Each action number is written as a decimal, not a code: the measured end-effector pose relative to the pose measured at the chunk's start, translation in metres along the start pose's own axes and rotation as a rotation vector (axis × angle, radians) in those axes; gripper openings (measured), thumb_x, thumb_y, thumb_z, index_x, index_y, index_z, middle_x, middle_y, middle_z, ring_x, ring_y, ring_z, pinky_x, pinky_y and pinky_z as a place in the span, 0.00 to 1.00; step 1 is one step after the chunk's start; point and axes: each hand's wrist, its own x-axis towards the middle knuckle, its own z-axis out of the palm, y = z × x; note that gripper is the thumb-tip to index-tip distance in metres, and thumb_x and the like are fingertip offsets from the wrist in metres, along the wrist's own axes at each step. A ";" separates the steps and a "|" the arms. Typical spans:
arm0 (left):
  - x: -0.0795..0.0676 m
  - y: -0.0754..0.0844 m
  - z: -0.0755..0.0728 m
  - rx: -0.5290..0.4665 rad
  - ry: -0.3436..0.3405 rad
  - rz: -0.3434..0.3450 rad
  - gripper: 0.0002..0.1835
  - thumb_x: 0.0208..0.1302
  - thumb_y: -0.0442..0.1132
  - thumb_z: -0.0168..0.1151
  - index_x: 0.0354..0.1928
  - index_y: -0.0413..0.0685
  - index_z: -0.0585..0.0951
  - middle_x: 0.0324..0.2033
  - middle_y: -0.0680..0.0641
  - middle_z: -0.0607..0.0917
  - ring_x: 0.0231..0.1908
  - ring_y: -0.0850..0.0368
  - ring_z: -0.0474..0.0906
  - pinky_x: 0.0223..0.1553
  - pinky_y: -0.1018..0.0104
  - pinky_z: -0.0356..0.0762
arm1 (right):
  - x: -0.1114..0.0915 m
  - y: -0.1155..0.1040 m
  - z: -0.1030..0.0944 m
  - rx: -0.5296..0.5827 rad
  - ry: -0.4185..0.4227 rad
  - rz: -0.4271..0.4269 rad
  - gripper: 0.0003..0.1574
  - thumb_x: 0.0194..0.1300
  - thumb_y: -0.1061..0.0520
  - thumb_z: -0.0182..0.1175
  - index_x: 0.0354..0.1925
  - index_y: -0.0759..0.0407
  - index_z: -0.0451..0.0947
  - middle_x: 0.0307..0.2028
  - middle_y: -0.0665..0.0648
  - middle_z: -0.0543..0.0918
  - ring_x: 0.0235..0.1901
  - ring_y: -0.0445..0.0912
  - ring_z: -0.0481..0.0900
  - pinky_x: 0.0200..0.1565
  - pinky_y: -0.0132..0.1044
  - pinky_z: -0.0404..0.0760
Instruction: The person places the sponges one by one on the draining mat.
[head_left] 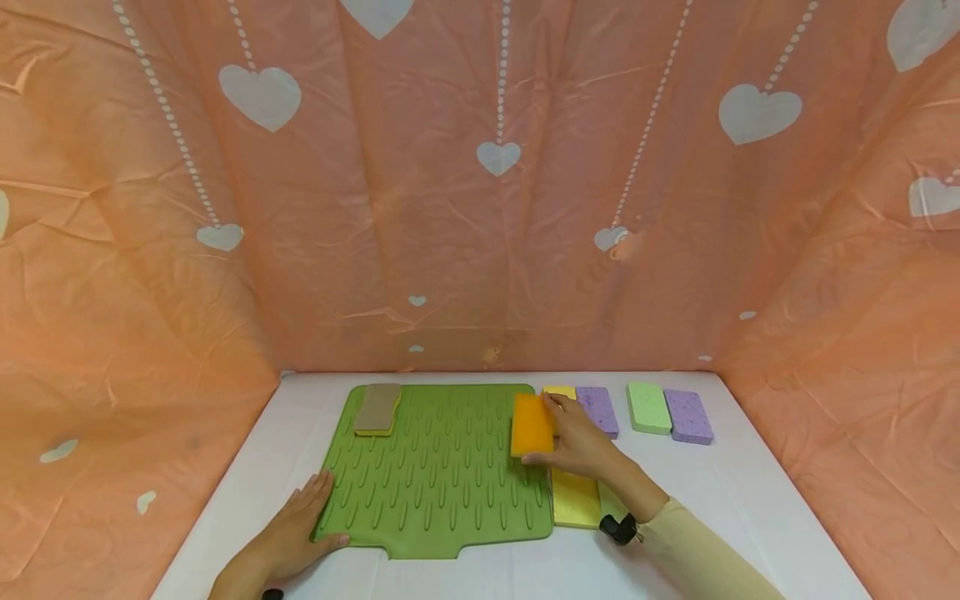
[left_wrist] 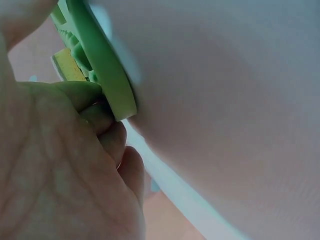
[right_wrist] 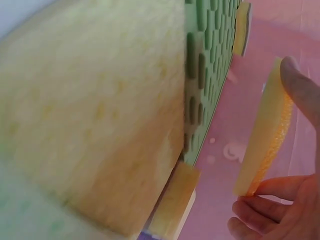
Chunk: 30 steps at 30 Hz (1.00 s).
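Observation:
My right hand [head_left: 579, 437] holds an orange-faced sponge [head_left: 532, 425] between thumb and fingertips, over the right edge of a green ribbed mat [head_left: 435, 467]. In the right wrist view the sponge [right_wrist: 267, 135] shows a pale yellow layer beside its orange one, and is held at its two ends. My left hand [head_left: 296, 521] rests at the mat's near left corner, its fingers along the left edge and the thumb at the front edge. A yellow sponge with a greyish top [head_left: 377, 408] lies on the mat's far left corner.
Right of the mat are a yellow sponge [head_left: 576, 500], partly under my right forearm, and another yellow one [head_left: 559, 390] behind the hand. Beside that stands a purple sponge [head_left: 597, 412]. Farther right lie a light green sponge [head_left: 648, 407] and a second purple one [head_left: 688, 416].

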 end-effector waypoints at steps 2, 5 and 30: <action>0.001 -0.002 0.001 0.005 -0.003 -0.013 0.64 0.63 0.64 0.74 0.80 0.22 0.55 0.80 0.21 0.55 0.78 0.20 0.47 0.78 0.76 0.21 | 0.004 -0.005 0.002 0.002 -0.004 0.003 0.77 0.57 0.27 0.78 0.81 0.74 0.56 0.78 0.75 0.63 0.76 0.69 0.66 0.73 0.64 0.72; 0.003 -0.005 0.003 0.033 0.003 -0.018 0.64 0.62 0.66 0.74 0.80 0.22 0.56 0.80 0.22 0.55 0.78 0.20 0.48 0.60 0.94 0.17 | 0.011 -0.013 0.005 0.010 -0.007 0.010 0.77 0.57 0.28 0.79 0.81 0.74 0.56 0.78 0.76 0.63 0.77 0.68 0.65 0.74 0.63 0.70; 0.002 0.017 -0.008 0.022 -0.058 -0.073 0.64 0.62 0.60 0.76 0.80 0.22 0.52 0.80 0.23 0.52 0.81 0.23 0.44 0.82 0.56 0.27 | 0.058 -0.050 0.041 0.035 -0.038 -0.038 0.76 0.57 0.27 0.78 0.80 0.74 0.58 0.78 0.74 0.63 0.75 0.65 0.66 0.72 0.59 0.75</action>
